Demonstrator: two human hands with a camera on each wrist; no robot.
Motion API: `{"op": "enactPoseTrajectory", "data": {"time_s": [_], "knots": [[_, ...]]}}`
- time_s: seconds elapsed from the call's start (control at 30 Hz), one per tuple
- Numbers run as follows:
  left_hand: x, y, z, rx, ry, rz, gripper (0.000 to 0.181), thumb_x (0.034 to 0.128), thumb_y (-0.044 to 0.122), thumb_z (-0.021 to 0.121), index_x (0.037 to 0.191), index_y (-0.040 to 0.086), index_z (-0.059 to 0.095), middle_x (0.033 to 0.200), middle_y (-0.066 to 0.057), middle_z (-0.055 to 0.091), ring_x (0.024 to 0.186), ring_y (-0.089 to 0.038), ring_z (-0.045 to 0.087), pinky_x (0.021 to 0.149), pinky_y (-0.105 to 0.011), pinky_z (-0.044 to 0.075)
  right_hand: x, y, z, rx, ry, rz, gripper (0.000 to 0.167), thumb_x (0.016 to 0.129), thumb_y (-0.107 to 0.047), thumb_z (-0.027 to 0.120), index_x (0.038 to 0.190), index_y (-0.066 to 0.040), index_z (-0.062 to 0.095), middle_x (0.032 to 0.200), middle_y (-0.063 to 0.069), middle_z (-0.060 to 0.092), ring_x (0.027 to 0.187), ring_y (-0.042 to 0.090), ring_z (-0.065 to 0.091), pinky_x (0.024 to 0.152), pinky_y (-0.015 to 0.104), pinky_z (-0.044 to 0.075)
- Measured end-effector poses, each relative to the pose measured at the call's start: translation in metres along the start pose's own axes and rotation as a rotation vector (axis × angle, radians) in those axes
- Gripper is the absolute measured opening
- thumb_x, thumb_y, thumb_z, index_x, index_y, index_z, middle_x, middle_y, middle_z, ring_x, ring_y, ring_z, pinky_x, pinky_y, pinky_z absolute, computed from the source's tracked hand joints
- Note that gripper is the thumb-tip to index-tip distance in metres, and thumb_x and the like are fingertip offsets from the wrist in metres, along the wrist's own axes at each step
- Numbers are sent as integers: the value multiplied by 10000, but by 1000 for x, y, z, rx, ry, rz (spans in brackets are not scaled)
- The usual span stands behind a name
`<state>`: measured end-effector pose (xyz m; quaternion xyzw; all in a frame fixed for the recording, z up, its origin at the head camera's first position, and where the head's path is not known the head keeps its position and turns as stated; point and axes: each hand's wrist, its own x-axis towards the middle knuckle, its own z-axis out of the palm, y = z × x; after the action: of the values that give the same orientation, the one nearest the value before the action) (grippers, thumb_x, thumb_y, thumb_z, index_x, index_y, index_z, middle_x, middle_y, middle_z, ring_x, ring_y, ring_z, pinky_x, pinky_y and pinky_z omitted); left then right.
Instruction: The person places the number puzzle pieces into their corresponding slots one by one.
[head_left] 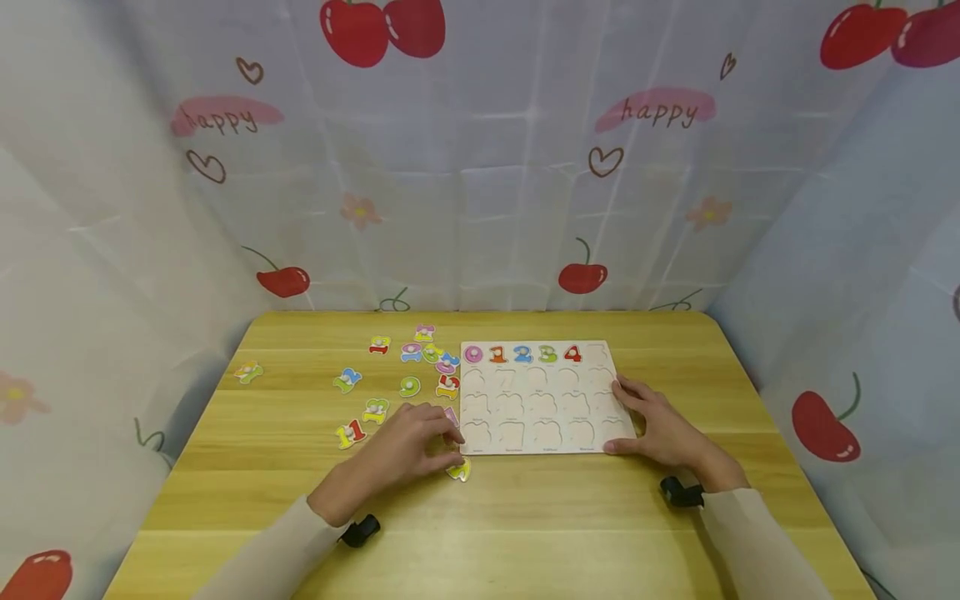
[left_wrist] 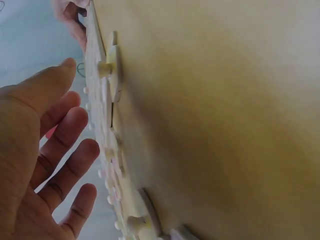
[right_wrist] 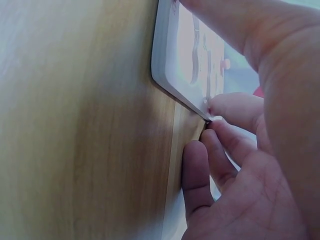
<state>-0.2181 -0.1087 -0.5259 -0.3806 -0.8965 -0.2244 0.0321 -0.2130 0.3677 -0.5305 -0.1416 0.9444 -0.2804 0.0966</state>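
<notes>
A pale wooden number puzzle board (head_left: 525,422) lies flat on the table, with knobbed pieces 0 to 4 along its far row and bare recesses below. My right hand (head_left: 663,429) holds the board at its right edge, thumb by the near corner and index finger farther up the side. In the right wrist view, the other fingers (right_wrist: 196,172) are bent beside the edge. My left hand (head_left: 411,440) hovers by the board's left edge, its fingers loosely bent, with nothing between thumb and fingers in the left wrist view. Under it a yellow number piece (head_left: 460,471) partly shows.
Several loose knobbed number pieces lie left of the board, among them a green 9 (head_left: 409,387), a red-and-yellow 11 (head_left: 350,433) and a 15 (head_left: 447,386). One piece (head_left: 248,372) sits apart at far left. A cherry-print curtain (head_left: 480,208) surrounds the wooden table (head_left: 555,533).
</notes>
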Motion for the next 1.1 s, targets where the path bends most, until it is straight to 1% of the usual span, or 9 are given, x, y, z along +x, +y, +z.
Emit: {"op": "enactPoseTrajectory", "data": {"time_s": [0.13,0.27,0.4,0.5,0.73,0.97,1.1], "knots": [[-13,1,3,-4,-12,-22,236,957,438,987,1097,281,878,1036,148,794,981,-45,677,959,-364,515,-1,1,1,-3,-9,19,1166,927,-494,987,1771,39,385,1877,311,293,1623,625,366,1303,848,356],[-17,3,5,-17,-18,-26,252,941,445,999,1087,287,868,1017,151,782,953,-42,659,934,-327,475,-2,2,0,-3,-11,27,1167,923,-494,991,1776,26,387,1880,304,293,1622,621,367,1300,851,360],[-18,5,6,-47,-29,-20,235,938,420,1005,1070,291,858,991,134,773,937,-50,664,941,-326,461,-2,2,0,-1,-12,28,1167,923,-491,992,1776,27,387,1882,303,291,1631,625,359,1305,852,351],[-19,7,8,-52,-34,-15,218,942,401,1006,1057,293,856,966,125,759,924,-49,663,939,-329,466,-1,3,1,-1,-12,23,1166,925,-491,991,1775,29,386,1881,305,289,1635,630,354,1305,854,347],[-21,7,14,-21,-24,-13,203,953,427,992,1042,313,849,940,138,732,917,-28,639,929,-315,467,-1,2,4,1,-6,12,1159,929,-489,987,1772,34,388,1879,308,292,1630,632,358,1307,851,347],[-18,11,17,20,4,-11,241,933,454,1003,1014,303,834,940,146,740,916,-32,660,901,-302,457,0,1,2,-5,-7,17,1165,928,-494,987,1778,23,383,1881,306,289,1630,625,361,1312,843,351],[-15,13,19,49,16,-18,250,936,466,998,1000,288,835,938,147,748,912,-23,635,892,-303,460,0,-1,1,-13,-1,3,1160,926,-467,995,1771,41,384,1868,327,300,1624,646,363,1301,851,354]]}}
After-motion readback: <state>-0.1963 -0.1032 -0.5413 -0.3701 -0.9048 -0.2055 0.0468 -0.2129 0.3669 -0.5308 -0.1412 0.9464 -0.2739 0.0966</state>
